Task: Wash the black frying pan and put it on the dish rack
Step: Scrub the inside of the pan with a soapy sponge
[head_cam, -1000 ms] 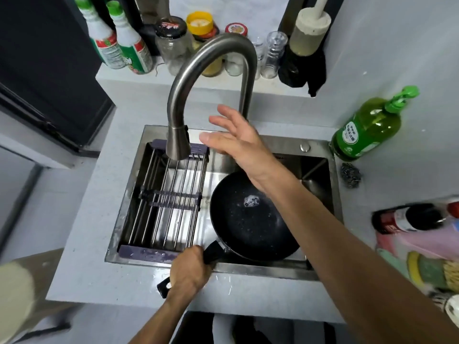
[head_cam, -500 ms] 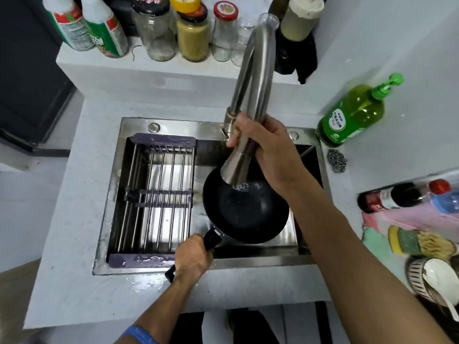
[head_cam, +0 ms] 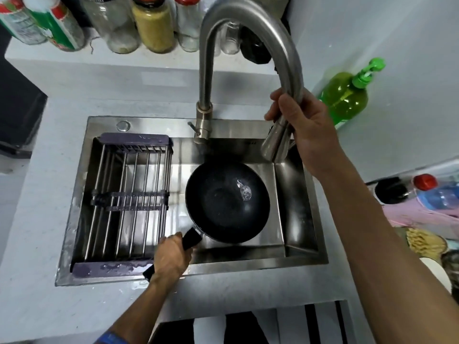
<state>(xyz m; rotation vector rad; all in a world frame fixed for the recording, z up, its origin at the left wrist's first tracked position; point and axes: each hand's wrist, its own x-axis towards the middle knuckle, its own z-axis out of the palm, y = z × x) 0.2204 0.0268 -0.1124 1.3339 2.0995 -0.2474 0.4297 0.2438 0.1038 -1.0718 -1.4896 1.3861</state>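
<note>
The pan (head_cam: pixel 227 202) sits in the right half of the sink (head_cam: pixel 301 247), at the middle of the frame, its bowl up and a small patch of foam on its inner right wall; the left hand (head_cam: pixel 171 258), at lower middle, has its fingers curled tight round the black handle (head_cam: pixel 190 238), which points down and left over the sink's front rim; the right hand (head_cam: pixel 306 130), at upper right, is wrapped round the tap (head_cam: pixel 249 28) just above the spout head (head_cam: pixel 275 144), fingers closed on the metal; the spout hangs beyond the pan's upper right edge, over bare sink, and no water shows; the rack (head_cam: pixel 130 194) lies across the left half of the sink, just beside the pan. The step in hand looks to be aiming the spout, with washing barely begun; to do it well, swing the head back toward the left until it stands over the bowl, not the rim, so the stream lands inside and does not splash the counter; keep the handle grip firm and the pan slightly tipped so the foam runs off; the lever (head_cam: pixel 192 127) at the tap's base must then be turned, which likely frees the right hand; the soap bottle (head_cam: pixel 344 99) stands near at upper right if more is wanted.
</note>
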